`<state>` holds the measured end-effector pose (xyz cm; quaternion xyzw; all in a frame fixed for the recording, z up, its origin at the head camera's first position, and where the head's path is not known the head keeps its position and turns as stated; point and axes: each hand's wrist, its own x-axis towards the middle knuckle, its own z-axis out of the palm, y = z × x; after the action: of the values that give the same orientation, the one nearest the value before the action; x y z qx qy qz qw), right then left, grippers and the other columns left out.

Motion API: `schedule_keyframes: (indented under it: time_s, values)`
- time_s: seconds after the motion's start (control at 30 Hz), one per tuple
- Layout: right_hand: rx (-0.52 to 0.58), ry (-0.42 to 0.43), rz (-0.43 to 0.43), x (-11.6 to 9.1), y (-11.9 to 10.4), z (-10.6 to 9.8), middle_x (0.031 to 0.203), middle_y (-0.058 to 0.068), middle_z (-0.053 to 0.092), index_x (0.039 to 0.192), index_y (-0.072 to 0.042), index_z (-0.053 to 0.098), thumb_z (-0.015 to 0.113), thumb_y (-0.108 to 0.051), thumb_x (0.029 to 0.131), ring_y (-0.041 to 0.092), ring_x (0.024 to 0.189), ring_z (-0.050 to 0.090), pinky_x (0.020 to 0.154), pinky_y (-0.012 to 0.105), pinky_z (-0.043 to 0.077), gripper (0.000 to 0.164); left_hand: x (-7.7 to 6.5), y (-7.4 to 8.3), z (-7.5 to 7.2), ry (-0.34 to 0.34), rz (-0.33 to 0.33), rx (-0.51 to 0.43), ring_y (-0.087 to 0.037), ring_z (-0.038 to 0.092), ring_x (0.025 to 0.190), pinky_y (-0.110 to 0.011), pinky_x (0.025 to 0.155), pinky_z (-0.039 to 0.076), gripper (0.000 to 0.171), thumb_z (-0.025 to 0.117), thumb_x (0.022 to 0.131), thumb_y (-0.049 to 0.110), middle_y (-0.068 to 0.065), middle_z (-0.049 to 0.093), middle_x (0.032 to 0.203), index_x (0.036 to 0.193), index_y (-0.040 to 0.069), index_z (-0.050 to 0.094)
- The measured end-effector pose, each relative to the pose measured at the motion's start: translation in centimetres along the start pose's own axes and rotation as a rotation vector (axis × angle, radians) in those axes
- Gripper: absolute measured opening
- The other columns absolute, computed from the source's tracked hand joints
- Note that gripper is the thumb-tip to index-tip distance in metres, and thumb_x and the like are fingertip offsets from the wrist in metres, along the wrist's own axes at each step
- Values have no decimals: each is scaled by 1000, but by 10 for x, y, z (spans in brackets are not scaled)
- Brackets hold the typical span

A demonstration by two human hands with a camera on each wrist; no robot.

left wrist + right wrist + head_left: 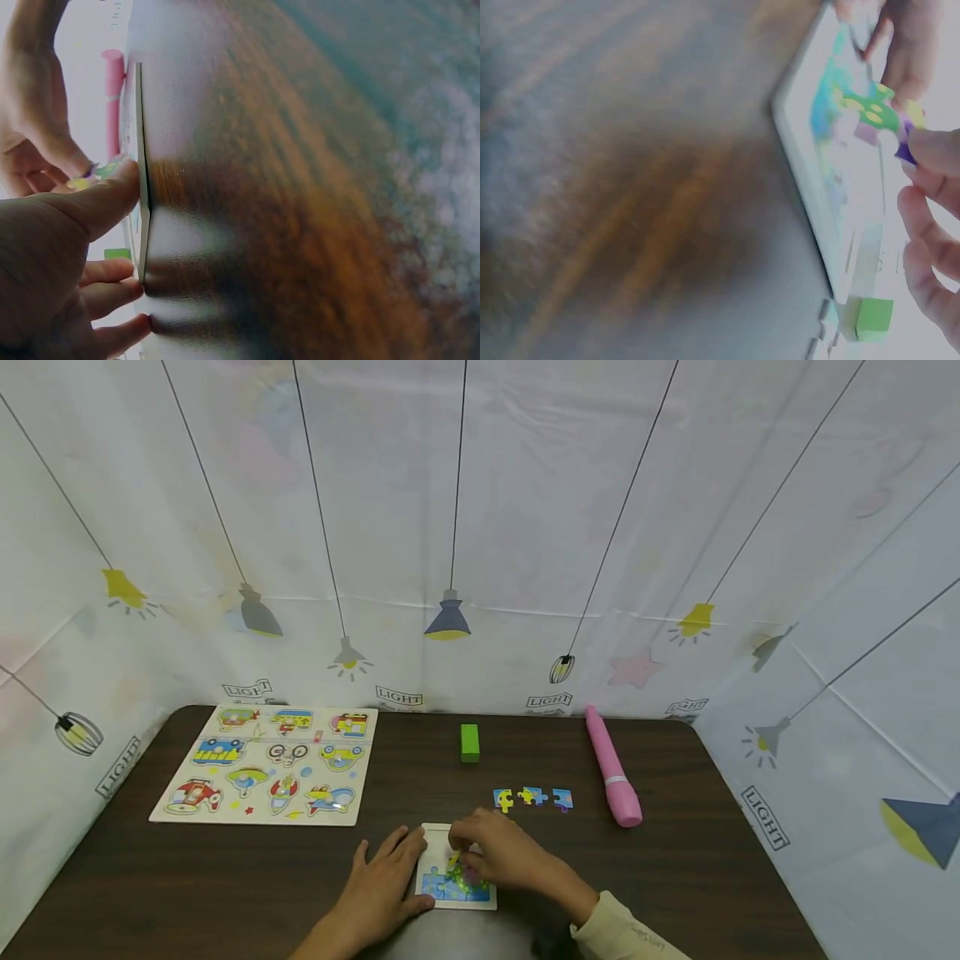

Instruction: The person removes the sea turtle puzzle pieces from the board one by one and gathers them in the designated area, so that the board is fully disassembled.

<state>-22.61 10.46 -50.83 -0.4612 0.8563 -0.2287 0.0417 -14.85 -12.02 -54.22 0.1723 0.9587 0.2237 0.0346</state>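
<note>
A small white puzzle tray (435,853) lies before me, with blue pieces fitted along its near edge. My left hand (381,887) rests at the tray's left side, fingers spread fairly straight, thumb by the near corner and fingertips at the far corner. Over the tray, my right hand (510,853) pinches a puzzle piece (879,114) between thumb and fingers. Green with yellow spots and some purple, the piece is tilted above the tray in the right wrist view. In the head view the right fingers partly cover it.
Loose puzzle pieces (533,796) lie beyond the tray to the right. A green block (469,743) stands farther back. On the right is a pink stick-shaped object (611,768); a vehicle picture board (258,764) lies at left. Printed curtains (510,527) border the dark table (150,893).
</note>
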Motion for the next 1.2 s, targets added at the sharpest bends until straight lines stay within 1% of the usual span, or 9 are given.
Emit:
schedule_keyframes:
  time_s: [0.1, 0.17, 0.3, 0.43, 0.6, 0.73, 0.87, 1.03, 1.2]
  values:
    - [118, -43, 20, 0, 3, -8, 90, -7, 69, 92, -13, 68, 75, -4, 92, 4, 88, 59, 79, 25, 52, 12, 0, 0, 0, -1, -3, 1, -37, 40, 144, -83, 102, 23, 80, 82, 83, 47, -11, 48, 155, 145, 7, 52]
    - [195, -44, 30, -1, 6, -15, 90, -7, 68, 93, -12, 68, 73, -3, 93, 3, 86, 60, 79, 27, 54, 10, 1, 0, 1, -1, -4, 6, -37, 40, 144, -83, 102, 23, 80, 82, 83, 48, -11, 48, 155, 145, 7, 52]
    - [300, 23, 68, -11, 19, -31, 87, -8, 64, 93, -10, 67, 70, -2, 94, 4, 80, 58, 73, 28, 54, 9, 1, 1, 2, -14, -8, 6, -36, 38, 145, -82, 103, 22, 81, 80, 84, 49, -11, 45, 157, 146, 7, 52]
    - [325, 81, 153, -26, 46, -47, 85, -8, 61, 93, -10, 66, 69, -2, 94, 8, 77, 56, 68, 27, 50, 9, -1, 0, 1, -13, -14, 3, -36, 37, 146, -82, 104, 22, 80, 80, 85, 48, -11, 45, 157, 147, 6, 52]
    - [267, 62, 246, -45, 78, -62, 80, -8, 57, 88, -11, 66, 70, 0, 92, 8, 71, 52, 63, 25, 45, 12, -2, 0, 2, 6, -15, 10, -36, 37, 146, -82, 104, 22, 79, 81, 84, 48, -11, 45, 157, 145, 6, 53]
    - [237, 14, 282, -53, 90, -63, 75, -6, 54, 84, -9, 63, 71, 3, 89, 7, 66, 50, 60, 25, 43, 15, -1, 0, 3, 5, -5, 5, -36, 37, 146, -82, 104, 22, 79, 81, 85, 48, -10, 45, 158, 145, 6, 53]
    - [131, 15, 324, -51, 88, -57, 74, -5, 54, 83, -7, 63, 70, 4, 86, 9, 65, 49, 57, 25, 43, 14, 0, 3, 1, -7, -8, -7, -36, 37, 146, -82, 104, 21, 79, 81, 85, 47, -11, 44, 158, 146, 6, 53]
    - [-20, 12, 438, -41, 77, -49, 78, -1, 55, 82, -9, 65, 75, 0, 83, 13, 67, 50, 57, 31, 44, 13, -1, 3, 1, -13, -25, -6, -36, 36, 147, -82, 105, 20, 79, 81, 85, 47, -10, 44, 158, 146, 7, 52]
    - [-89, -25, 520, -36, 72, -45, 81, -1, 55, 81, -11, 65, 77, -3, 84, 15, 69, 50, 57, 34, 44, 15, -1, 3, 0, -10, -25, 3, -36, 37, 146, -82, 105, 21, 78, 81, 85, 47, -10, 45, 158, 145, 7, 53]
